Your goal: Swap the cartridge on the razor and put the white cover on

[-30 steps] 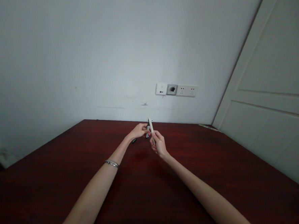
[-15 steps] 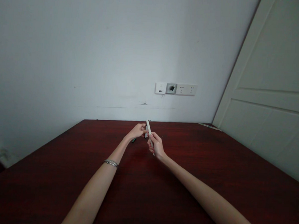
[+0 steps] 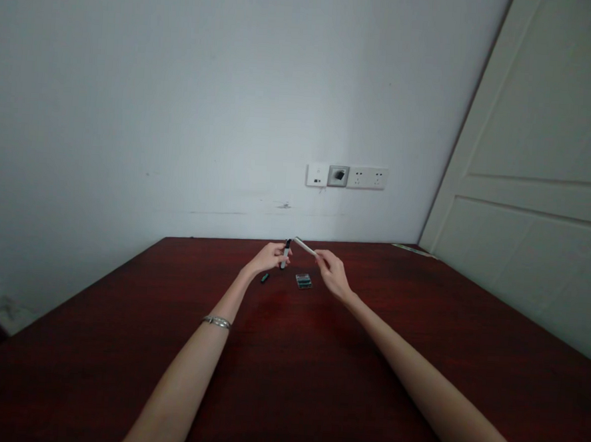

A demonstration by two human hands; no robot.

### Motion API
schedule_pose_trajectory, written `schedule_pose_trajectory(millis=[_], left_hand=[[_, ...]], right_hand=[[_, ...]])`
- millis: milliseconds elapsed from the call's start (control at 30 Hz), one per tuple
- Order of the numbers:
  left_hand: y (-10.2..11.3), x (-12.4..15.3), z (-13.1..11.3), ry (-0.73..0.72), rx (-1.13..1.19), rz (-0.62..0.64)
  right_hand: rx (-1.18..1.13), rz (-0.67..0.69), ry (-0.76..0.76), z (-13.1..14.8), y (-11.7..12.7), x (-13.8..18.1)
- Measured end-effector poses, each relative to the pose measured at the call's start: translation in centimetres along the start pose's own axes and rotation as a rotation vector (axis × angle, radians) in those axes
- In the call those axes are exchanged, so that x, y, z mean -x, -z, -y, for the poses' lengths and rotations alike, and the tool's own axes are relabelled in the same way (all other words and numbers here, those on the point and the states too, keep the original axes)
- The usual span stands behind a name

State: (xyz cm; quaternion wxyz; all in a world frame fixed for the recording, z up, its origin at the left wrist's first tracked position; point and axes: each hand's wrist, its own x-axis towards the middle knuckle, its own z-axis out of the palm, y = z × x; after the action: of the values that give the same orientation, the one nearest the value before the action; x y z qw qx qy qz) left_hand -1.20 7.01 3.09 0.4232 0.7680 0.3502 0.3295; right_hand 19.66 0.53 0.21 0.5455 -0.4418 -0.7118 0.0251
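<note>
My left hand, with a silver bracelet on its wrist, is closed around a small slim object with a pale grey body and a black top, held nearly upright. My right hand pinches the lower right end of a long, thin white stick-like piece. That piece slants up to the left, its far end close to the black top; I cannot tell whether they touch. Below, between my hands, a small flat clear pack with dark contents lies on the table. A short dark green piece lies under my left hand.
The dark red table meets a pale wall at its back edge. Sockets and switches are on the wall. A thin pale strip lies at the back right corner, beside a white panelled door.
My right hand has moved right and slightly up, and the white piece has tilted from steep to slanting. The clear pack now shows. My left hand has shifted slightly left with its object.
</note>
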Motion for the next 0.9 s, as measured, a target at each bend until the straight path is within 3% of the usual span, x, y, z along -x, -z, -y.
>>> schedule_pose_trajectory(millis=[233,467,667,900], left_hand=[[-0.6,-0.4,-0.2,-0.158,-0.073,-0.01],[-0.3,-0.4,0.1,-0.214,-0.03,-0.008],[-0.5,-0.3,0.3,-0.209,-0.088,-0.021],[-0.2,-0.5,0.9,-0.227,-0.083,-0.025]], right_hand=[[0.315,0.034,0.179,1.0,0.9,-0.5],[0.365,-0.015,0.194,0.1,1.7,-0.6],[0.378,0.004,0.245,0.8,1.7,-0.7],[0.346,0.004,0.186,0.1,2.8,-1.5]])
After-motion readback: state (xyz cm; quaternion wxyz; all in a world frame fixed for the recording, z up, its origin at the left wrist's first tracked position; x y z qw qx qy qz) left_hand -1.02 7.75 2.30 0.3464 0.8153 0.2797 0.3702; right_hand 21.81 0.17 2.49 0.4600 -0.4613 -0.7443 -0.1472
